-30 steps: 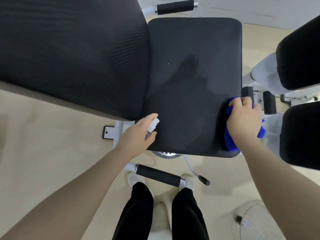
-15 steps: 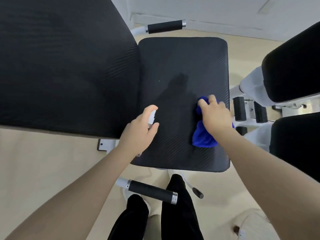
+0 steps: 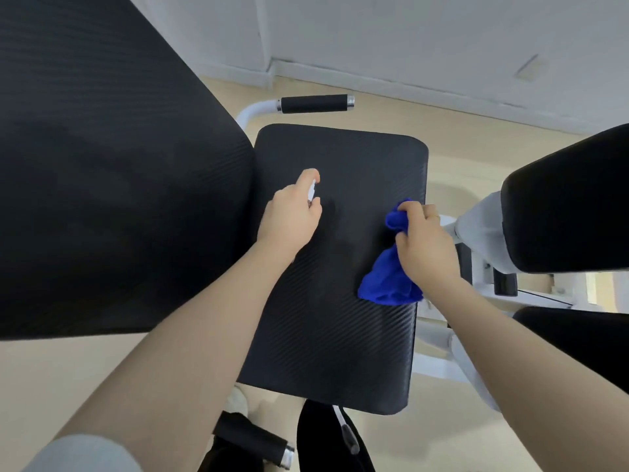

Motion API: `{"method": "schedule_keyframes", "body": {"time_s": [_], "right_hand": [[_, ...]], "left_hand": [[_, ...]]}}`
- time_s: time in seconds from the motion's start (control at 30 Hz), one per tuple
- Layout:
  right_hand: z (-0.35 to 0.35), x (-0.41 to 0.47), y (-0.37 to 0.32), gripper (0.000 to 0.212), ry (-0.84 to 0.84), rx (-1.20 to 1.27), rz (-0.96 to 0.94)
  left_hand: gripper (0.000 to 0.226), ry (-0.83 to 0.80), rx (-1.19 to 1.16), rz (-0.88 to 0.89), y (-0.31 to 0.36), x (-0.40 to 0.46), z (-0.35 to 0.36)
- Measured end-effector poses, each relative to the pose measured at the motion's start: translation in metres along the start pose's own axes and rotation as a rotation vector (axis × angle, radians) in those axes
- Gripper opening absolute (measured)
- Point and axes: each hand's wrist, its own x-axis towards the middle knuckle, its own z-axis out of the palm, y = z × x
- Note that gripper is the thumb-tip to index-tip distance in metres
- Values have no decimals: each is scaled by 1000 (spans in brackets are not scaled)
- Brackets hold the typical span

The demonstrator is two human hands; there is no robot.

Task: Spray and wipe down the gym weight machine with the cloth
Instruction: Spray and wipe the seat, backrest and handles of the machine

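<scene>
Seat pad (image 3: 333, 335), black ribbed vinyl, over beige floor (image 3: 442, 131), white wall behind. Left hand (image 3: 289, 218) grips small white spray bottle (image 3: 311, 191) above pad; right hand (image 3: 425, 245) fingers bunch blue cloth (image 3: 384, 281) at pad's right edge.

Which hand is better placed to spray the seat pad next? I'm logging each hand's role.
Left, probably. The left hand holds the white spray bottle above the seat pad. The right hand holds the bunched blue cloth, so its grip is taken.
</scene>
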Motion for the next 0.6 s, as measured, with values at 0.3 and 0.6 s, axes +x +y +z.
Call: {"method": "schedule_keyframes", "body": {"time_s": [0.3, 0.6], "right_hand": [[3, 8, -7, 38, -22, 45, -103], [58, -8, -56, 59, 151, -216, -770]], "left_hand": [[28, 9, -85, -100, 0, 8, -2], [54, 150, -149, -206, -44, -10, -31]]}}
